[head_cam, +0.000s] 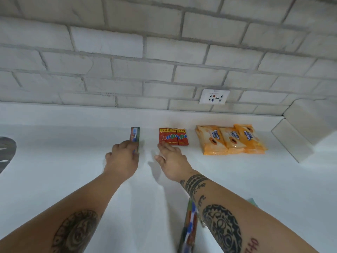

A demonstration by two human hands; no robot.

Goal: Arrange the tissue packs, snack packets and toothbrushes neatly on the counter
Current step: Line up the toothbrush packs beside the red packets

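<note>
Three orange tissue packs (231, 139) lie side by side at the back right of the white counter (73, 161). To their left sit red snack packets (173, 136) in a tight row. A packaged toothbrush (135, 134) lies left of those, pointing toward the wall, and my left hand (123, 157) is closed over its near end. My right hand (170, 157) rests flat, fingers spread, with the fingertips touching the near edge of the snack packets. More packaged toothbrushes (189, 229) lie near the counter's front, partly hidden under my right forearm.
A white brick wall (127, 61) backs the counter, with a power socket (214, 96) above the snacks. A brick ledge (295, 136) juts out at the right. A dark metal object (6, 154) shows at the left edge. Something green (253, 201) peeks from behind my right forearm.
</note>
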